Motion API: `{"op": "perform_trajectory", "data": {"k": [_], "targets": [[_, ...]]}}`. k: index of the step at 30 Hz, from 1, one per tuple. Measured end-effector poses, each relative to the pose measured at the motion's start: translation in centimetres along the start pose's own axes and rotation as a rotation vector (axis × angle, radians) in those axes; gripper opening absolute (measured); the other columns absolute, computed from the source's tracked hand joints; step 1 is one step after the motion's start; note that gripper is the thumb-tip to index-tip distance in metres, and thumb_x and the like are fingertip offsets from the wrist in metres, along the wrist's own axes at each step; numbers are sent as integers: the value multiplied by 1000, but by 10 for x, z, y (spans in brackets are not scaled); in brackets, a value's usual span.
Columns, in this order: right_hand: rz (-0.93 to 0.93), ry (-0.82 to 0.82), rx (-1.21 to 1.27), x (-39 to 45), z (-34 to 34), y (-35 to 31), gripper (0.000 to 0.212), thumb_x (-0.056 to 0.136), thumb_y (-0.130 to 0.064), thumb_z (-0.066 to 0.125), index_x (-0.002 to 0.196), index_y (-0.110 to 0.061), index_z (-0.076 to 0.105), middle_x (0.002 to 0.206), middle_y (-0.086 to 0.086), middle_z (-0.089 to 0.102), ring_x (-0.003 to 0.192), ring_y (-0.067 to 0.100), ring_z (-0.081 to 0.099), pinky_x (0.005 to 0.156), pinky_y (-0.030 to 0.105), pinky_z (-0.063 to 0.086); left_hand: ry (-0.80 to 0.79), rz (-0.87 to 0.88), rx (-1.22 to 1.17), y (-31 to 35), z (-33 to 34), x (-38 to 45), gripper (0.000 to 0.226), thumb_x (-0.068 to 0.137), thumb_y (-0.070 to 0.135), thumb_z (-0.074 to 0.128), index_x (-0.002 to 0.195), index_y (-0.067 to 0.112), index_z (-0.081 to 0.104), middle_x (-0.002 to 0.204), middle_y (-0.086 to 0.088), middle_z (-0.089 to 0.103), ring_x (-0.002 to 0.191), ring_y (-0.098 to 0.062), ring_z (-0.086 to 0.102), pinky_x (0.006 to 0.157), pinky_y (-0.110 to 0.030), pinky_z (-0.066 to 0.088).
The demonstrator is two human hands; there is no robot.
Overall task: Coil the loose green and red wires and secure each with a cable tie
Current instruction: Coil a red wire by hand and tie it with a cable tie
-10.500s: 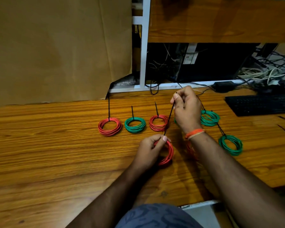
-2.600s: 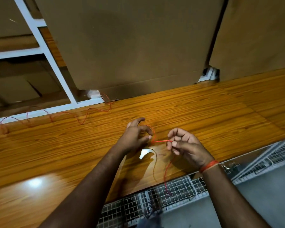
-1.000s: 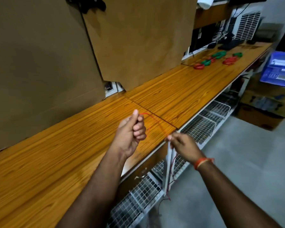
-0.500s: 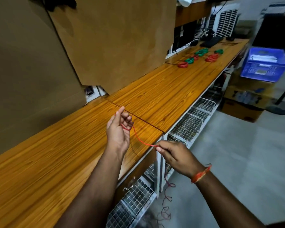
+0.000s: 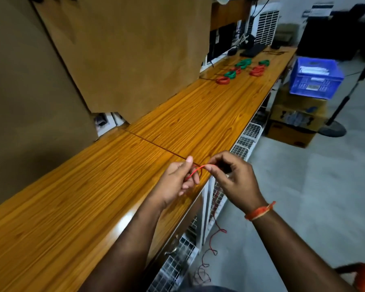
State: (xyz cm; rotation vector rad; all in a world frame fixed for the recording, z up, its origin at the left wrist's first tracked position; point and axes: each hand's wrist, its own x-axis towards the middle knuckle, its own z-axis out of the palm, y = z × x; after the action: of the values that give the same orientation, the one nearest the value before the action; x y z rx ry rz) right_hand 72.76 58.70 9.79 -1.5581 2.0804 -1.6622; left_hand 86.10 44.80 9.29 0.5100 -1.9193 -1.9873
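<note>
A thin loose red wire [image 5: 195, 170] arcs between my two hands over the front edge of the wooden bench [image 5: 105, 186]. My left hand [image 5: 177, 181] holds a small loop of it in curled fingers. My right hand [image 5: 230, 175] pinches the wire just to the right of the loop. The rest of the red wire [image 5: 211, 245] hangs down past the bench edge and trails in loose curls on the floor. Far along the bench lie several finished red coils [image 5: 223, 80] and green coils [image 5: 243, 63] with black cable ties.
Brown cardboard sheets [image 5: 124, 49] stand along the back of the bench. White wire-mesh racks [image 5: 244, 140] sit under the bench edge. A blue crate [image 5: 315, 75] rests on cardboard boxes [image 5: 293, 125] on the grey floor, next to a fan stand [image 5: 333, 129]. A keyboard [image 5: 252, 50] lies at the far end.
My right hand has risen from below the bench edge and come close to my left hand, bringing the wire up into a short arc. My view has shifted slightly.
</note>
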Motion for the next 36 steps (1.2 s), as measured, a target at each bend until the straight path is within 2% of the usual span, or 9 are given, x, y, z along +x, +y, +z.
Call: {"op": "perform_trajectory", "data": {"k": [2, 4, 6, 9, 15, 19, 23, 29, 36], "targets": [[52, 6, 43, -1, 7, 5, 6, 94, -18, 73, 94, -19, 68, 102, -3, 63, 98, 15, 62, 84, 34, 54, -45, -47, -170, -2, 1, -2, 56, 105, 45, 45, 68, 7, 63, 44, 2, 32, 33, -7, 23, 39, -16, 22], [156, -71, 197, -1, 10, 6, 4, 98, -18, 68, 96, -17, 65, 110, -2, 65, 99, 13, 64, 84, 36, 56, -46, -83, -311, -2, 6, -3, 51, 101, 42, 49, 67, 6, 61, 41, 3, 31, 30, -5, 23, 39, -13, 21], [257, -164, 375, 0, 13, 5, 7, 102, -14, 61, 97, -10, 60, 94, -2, 69, 83, 13, 65, 71, 32, 55, -12, -107, -396, -1, 8, -3, 47, 97, 41, 51, 68, 6, 62, 41, 4, 32, 29, -3, 24, 40, -12, 16], [329, -122, 519, 6, 20, 7, 9, 104, -8, 56, 96, -3, 55, 74, 5, 62, 67, 12, 57, 61, 25, 46, 75, -79, -564, -3, 11, 0, 40, 96, 34, 51, 77, 2, 65, 44, 3, 36, 31, -4, 29, 38, -15, 20], [619, 6, 853, 27, 23, 20, 16, 104, -9, 54, 90, -15, 53, 64, -3, 57, 59, 10, 50, 48, 19, 37, 373, 97, -800, -10, 45, 13, 33, 96, 34, 46, 85, 7, 59, 52, 3, 44, 49, -12, 46, 53, -22, 41], [679, -134, 895, 31, 4, 35, 14, 104, -10, 54, 91, -13, 52, 63, 0, 56, 57, 12, 50, 45, 20, 35, 477, 100, -999, -6, 74, 28, 33, 104, 34, 40, 80, 13, 52, 48, 8, 37, 40, -5, 35, 40, -17, 33], [581, -332, 751, 35, -30, 54, 13, 104, -13, 55, 92, -13, 54, 69, 2, 63, 61, 12, 56, 49, 23, 37, 554, -60, -819, -5, 96, 38, 38, 108, 31, 37, 72, 20, 45, 46, 10, 28, 35, -2, 21, 33, -16, 12], [438, -485, 724, 49, -56, 75, 11, 103, -14, 58, 93, -13, 58, 68, -2, 61, 56, 8, 53, 42, 18, 32, 790, -48, -348, -2, 138, 43, 45, 109, 42, 38, 71, 18, 48, 49, 8, 29, 40, -4, 17, 42, -16, 10], [472, -519, 861, 61, -53, 75, 15, 100, -10, 62, 86, -14, 60, 60, -4, 54, 50, 5, 44, 40, 14, 28, 803, 49, -611, 16, 153, 30, 35, 107, 33, 44, 78, 15, 52, 50, 9, 26, 38, 0, 21, 35, -12, 19]]}}
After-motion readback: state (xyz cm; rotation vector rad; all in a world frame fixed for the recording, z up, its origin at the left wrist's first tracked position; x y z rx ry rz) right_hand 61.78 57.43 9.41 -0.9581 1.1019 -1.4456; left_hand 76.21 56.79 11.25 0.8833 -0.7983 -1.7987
